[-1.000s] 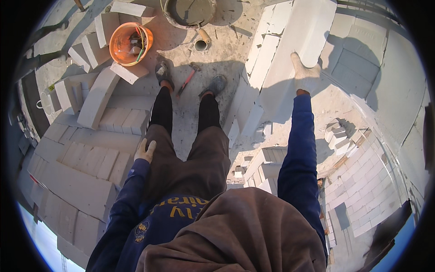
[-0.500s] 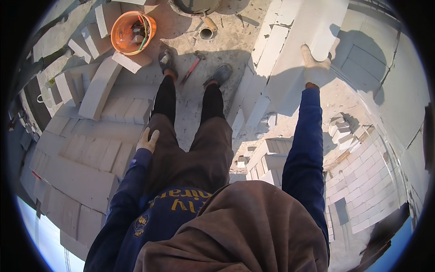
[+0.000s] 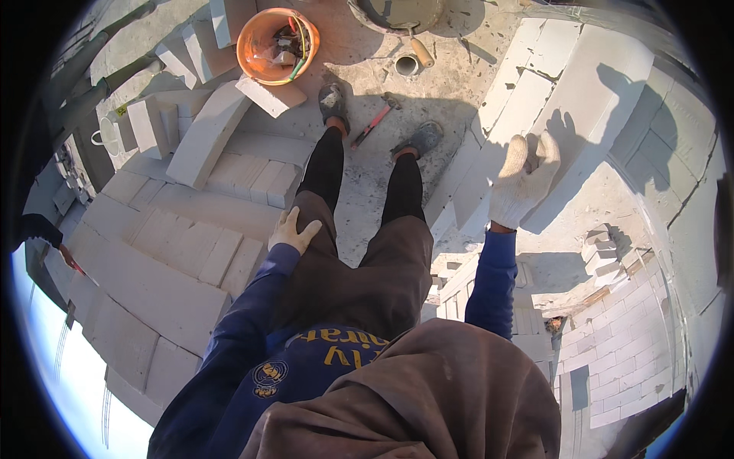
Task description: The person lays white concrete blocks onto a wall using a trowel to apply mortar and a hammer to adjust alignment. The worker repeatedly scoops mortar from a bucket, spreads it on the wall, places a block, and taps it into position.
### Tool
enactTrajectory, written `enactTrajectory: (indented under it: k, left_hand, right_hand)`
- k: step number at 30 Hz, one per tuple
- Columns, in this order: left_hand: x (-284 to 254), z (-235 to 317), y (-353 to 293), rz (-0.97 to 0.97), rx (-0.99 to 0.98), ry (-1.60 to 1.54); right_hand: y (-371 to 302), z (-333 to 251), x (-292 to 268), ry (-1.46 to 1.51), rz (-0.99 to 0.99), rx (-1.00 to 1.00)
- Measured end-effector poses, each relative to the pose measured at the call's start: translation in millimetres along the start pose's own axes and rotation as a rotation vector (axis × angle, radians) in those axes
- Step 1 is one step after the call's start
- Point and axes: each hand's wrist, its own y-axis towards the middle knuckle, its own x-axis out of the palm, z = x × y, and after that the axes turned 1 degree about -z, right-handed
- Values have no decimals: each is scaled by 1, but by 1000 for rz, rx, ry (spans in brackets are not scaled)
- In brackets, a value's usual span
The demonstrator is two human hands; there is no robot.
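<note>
My right hand (image 3: 524, 180), in a pale knitted glove, is held out over the low wall of white blocks (image 3: 585, 88). Its fingers are loosely bent and apart, with nothing in them, and it casts a shadow on the block faces. My left hand (image 3: 294, 231), gloved as well, lies against my brown trousers at the thigh, thumb and fingers spread, holding nothing. Between my feet on the ground lies a hammer (image 3: 373, 124) with a red handle.
An orange bucket (image 3: 246, 53) with tools stands far left of my feet, beside loose white blocks (image 3: 205, 130). Beyond my feet are a mortar basin (image 3: 397, 29), a wooden-handled tool (image 3: 421, 52) and a short pipe (image 3: 407, 65). At the left edge, another person's hand (image 3: 69, 258) shows.
My right hand has drawn back toward me from the far part of the wall, and its fingers have curled. My left hand stays at my thigh. The whole view has shifted.
</note>
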Motion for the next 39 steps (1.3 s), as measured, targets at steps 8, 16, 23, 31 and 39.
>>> enactTrajectory:
  k: [8,16,23,31,39]
  left_hand:
    - [-28,44,55,99,135,116]
    - [-8,-21,100,176,100,59]
    - [1,-50,99,235,170,74]
    - [-51,14,71,6,118,59]
    - [-115,114,22,69,506,443]
  right_hand:
    - [-192,331,331,-57,-548,796]
    - [-183,358,494,-334,-557,930]
    - [-191,325,434,-322,-366,754]
    - [-177,151,212,230,-726,846]
    - [-126,-54,-44,254,-570,885]
